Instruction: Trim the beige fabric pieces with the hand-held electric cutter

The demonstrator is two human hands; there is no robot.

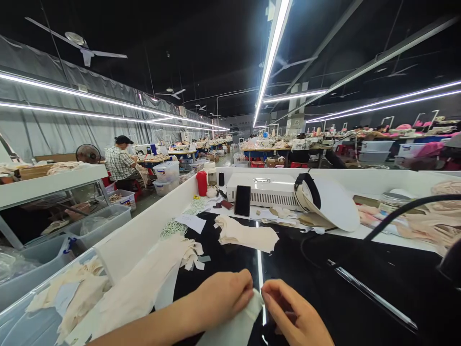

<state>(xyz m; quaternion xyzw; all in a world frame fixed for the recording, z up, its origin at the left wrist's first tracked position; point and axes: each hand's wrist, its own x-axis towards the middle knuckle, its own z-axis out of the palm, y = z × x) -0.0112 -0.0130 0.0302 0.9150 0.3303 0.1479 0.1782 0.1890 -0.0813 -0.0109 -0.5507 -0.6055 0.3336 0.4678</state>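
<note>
1. The pale cloth piece (245,323) is over the black table (288,262), near the middle of its near edge, where both hands reach it easily.
2. The left hand (226,295) has its fingers curled closed on the cloth's upper end, probably to steady it while the rest hangs down toward the near edge.
3. The right hand (297,315) meets the cloth's upper corner with bent thumb and forefinger, their tips close together. Whether they pinch it or only touch it, I cannot tell; the small gap suggests fine work at that corner.
4. A cream cloth stack (144,278) lies along the table's left edge, against the raised white rim (151,238), likely to be within reach yet out of the working space.
5. A smaller cloth pile (248,234) lies beyond the hands, toward the far edge, apart from the stack; the gap seems to stop the two mixing.
6. The phone (242,201) leans upright on the white box (266,190) by the far edge, probably so its screen faces the worker.
7. The visor hat (334,202) rests at that box's right end, seemingly parked clear of the hands.
</note>
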